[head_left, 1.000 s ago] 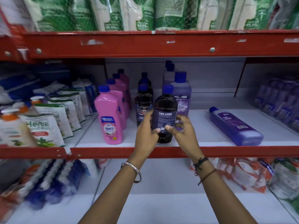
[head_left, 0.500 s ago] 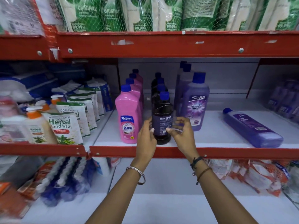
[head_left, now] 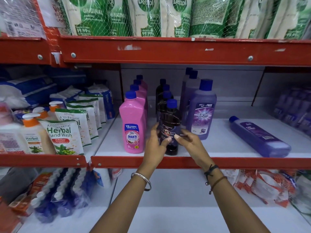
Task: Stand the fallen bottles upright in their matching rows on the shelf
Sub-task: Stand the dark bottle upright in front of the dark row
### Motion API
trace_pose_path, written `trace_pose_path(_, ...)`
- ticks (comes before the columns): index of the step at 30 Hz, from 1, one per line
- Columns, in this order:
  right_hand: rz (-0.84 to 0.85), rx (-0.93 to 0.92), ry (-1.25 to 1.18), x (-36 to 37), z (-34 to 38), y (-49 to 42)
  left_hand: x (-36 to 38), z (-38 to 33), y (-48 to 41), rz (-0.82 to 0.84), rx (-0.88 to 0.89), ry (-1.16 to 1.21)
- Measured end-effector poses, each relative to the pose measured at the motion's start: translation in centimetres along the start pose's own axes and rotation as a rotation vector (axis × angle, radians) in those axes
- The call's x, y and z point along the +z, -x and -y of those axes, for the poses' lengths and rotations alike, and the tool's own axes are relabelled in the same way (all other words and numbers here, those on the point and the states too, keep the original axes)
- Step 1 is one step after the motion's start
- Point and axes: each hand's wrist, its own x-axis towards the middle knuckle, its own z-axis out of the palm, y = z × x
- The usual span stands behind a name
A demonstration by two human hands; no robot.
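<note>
A dark floor-cleaner bottle (head_left: pixel 170 121) with a blue cap stands upright at the front of the dark row, on the white shelf (head_left: pixel 218 147). My left hand (head_left: pixel 155 145) grips its left side, thumb across the label. My right hand (head_left: pixel 190 140) touches its right side with the fingertips. A row of pink bottles (head_left: pixel 133 125) stands to the left and a row of purple bottles (head_left: pixel 202 111) to the right. One purple bottle (head_left: pixel 259 137) lies on its side further right on the shelf, cap pointing to the back.
The red shelf rail (head_left: pixel 252 163) runs in front, under my wrists. Herbal hand-wash pouches (head_left: pixel 65 137) and pump bottles (head_left: pixel 31 132) fill the left bay. Green refill pouches (head_left: pixel 151 15) hang on the shelf above. More purple bottles (head_left: pixel 294 108) stand at far right.
The dark bottle has been turned so its front label faces me, and it stands at the front of its row. Both hands stay on it; the view has shifted left and closer.
</note>
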Motion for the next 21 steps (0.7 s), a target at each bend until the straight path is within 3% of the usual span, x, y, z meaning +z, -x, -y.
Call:
trace_pose_path(14,-0.166,0.005,0.013,0.3,-0.4,-0.1,0.6,1.0,1.3,-0.152,0.108,-0.208)
trace_pose_path(18,-0.238,-0.04,0.092,-1.1,0.3,1.1,2.2,-0.6,2.8,-0.345,0.34,-0.244)
trace_pose_path(21,-0.296,-0.068,0.086,-3.9,1.0,1.9,4.5,-2.5,3.0,-0.324,0.486,-0.207)
